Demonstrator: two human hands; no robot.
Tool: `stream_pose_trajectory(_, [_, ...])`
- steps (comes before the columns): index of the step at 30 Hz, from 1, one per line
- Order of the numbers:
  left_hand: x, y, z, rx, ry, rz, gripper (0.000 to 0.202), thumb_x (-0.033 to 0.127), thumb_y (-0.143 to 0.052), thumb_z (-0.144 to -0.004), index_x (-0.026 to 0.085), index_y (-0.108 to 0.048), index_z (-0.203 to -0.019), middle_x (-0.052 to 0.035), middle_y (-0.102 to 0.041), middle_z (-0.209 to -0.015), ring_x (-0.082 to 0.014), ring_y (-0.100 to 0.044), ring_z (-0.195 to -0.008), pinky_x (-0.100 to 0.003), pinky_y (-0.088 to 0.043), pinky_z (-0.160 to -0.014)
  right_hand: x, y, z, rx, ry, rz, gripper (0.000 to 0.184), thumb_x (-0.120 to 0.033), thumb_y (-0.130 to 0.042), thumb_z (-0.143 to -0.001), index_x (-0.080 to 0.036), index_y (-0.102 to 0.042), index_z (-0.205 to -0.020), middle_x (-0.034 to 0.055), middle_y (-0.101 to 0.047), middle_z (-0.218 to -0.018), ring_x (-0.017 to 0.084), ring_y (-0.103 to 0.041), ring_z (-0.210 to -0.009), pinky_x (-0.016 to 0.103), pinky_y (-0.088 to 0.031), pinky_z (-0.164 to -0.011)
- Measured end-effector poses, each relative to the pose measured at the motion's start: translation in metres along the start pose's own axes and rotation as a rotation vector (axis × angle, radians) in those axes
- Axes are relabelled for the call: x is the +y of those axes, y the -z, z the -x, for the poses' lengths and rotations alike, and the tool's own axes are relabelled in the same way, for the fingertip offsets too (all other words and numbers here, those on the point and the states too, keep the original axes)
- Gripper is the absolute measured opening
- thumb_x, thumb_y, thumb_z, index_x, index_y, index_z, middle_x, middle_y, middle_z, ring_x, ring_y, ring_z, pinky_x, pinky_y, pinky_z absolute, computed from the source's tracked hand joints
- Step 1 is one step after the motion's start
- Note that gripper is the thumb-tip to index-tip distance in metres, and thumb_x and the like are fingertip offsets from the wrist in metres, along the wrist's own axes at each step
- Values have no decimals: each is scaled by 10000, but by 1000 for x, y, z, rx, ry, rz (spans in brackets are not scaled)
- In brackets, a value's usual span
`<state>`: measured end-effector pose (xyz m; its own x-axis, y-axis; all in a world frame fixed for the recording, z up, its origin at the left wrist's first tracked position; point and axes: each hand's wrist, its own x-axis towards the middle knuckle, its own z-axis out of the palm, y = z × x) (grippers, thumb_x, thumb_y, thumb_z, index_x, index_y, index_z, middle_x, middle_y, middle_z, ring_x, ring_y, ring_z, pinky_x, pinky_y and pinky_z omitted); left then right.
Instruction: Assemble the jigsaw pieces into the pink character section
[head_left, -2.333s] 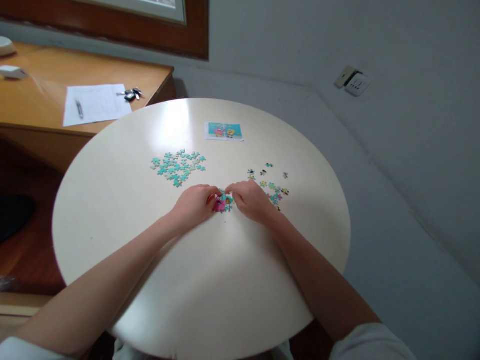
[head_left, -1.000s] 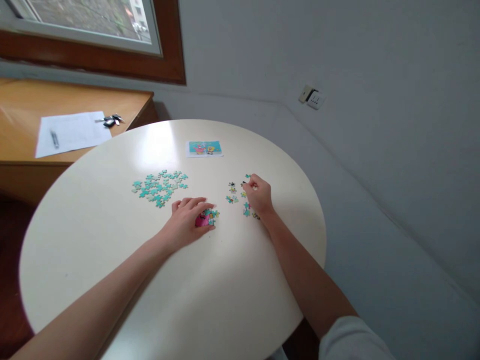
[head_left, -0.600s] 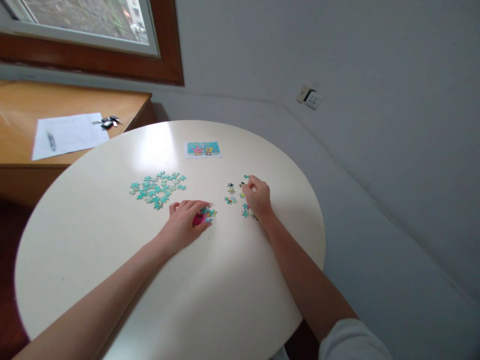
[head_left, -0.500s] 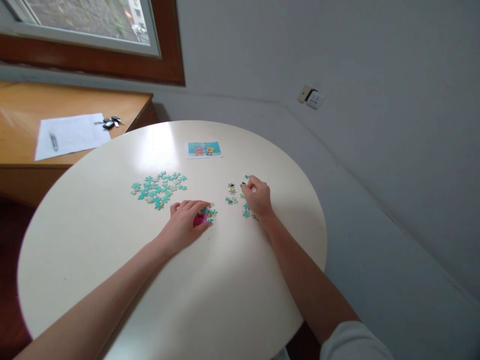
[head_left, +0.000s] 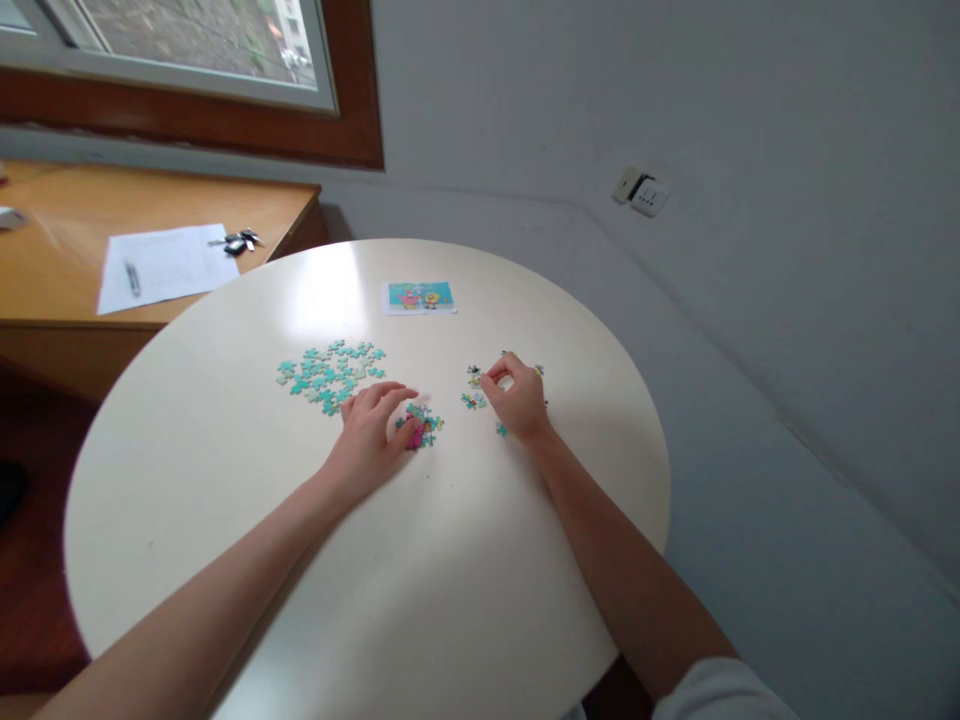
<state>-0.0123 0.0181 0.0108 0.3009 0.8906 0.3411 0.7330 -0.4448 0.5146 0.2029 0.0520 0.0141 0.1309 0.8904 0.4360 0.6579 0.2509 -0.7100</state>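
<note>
My left hand rests on the table with its fingers spread, the thumb against a small cluster of joined jigsaw pieces in pink, teal and yellow. My right hand is closed in a pinch over loose puzzle pieces; whatever lies between thumb and forefinger is hidden. A teal piece shows just below that hand, and others are partly covered by it. Left of centre spreads a pile of teal puzzle pieces, behind my left hand.
All this lies on a round white table. A cartoon picture card is near its far edge. On a wooden desk at left are a paper sheet, a pen and keys. A wall with a socket stands right.
The view has shifted slightly. My left fingers have lifted off the joined cluster, uncovering more of it. My right hand has moved a little left over the loose pieces, still pinched.
</note>
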Motion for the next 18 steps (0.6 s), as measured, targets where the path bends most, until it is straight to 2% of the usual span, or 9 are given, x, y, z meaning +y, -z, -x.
stream_pose_trajectory(5, [0, 0, -1, 26, 31, 0, 235, 254, -439, -855, 208, -567, -1047, -93, -575, -1133, -245, -494, -1120, -451, -313, -940, 2, -1, 0, -16, -4, 6, 93, -223, -519, -668, -213, -449, -607, -31, -558, -563, 133, -555, -581, 259, -419, -631])
stream_pose_trajectory(13, [5, 5, -1, 66, 71, 37, 224, 253, -406, -851, 208, -597, -960, -85, -600, -1094, -235, -533, -1071, -447, -320, -924, 1, 1, 0, -50, -20, -3, 69, -208, -522, -666, -209, -478, -613, -51, -501, -493, 106, -476, -498, 224, -389, -554])
stream_pose_trajectory(18, [5, 5, -2, 66, 83, 53, 222, 255, -408, -846, 206, -602, -942, -82, -606, -1080, -238, -539, -1062, -450, -322, -913, 2, 9, -3, -184, -20, 105, 31, -184, -532, -669, -192, -556, -651, -61, -504, -491, 87, -456, -469, 222, -366, -571])
